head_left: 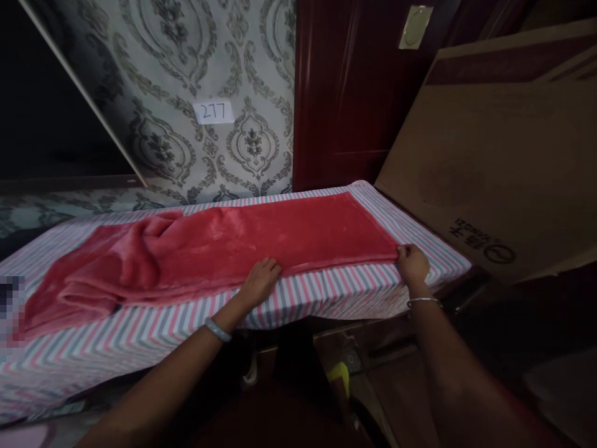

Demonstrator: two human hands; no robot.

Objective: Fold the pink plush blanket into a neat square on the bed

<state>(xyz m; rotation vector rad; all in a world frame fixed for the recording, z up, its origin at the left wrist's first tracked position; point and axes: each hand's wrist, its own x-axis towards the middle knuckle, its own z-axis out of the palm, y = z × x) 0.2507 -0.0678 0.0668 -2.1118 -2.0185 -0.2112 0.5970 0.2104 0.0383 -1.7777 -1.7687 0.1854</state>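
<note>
A red plush blanket lies folded in a long strip over a striped cloth. Its right part is flat and smooth, while the left part is bunched and wrinkled. At the near right corner, my right hand pinches the blanket between thumb and fingers. My left hand is at the middle of the near edge, its fingers bent over the fabric and closed on it; the thumb is mostly hidden. A bracelet circles my left wrist and a thin bangle my right.
A large cardboard box leans at the right, close to the table end. Behind the table are a patterned wall with a "277" paper and a dark red door panel. A dark screen stands at the upper left.
</note>
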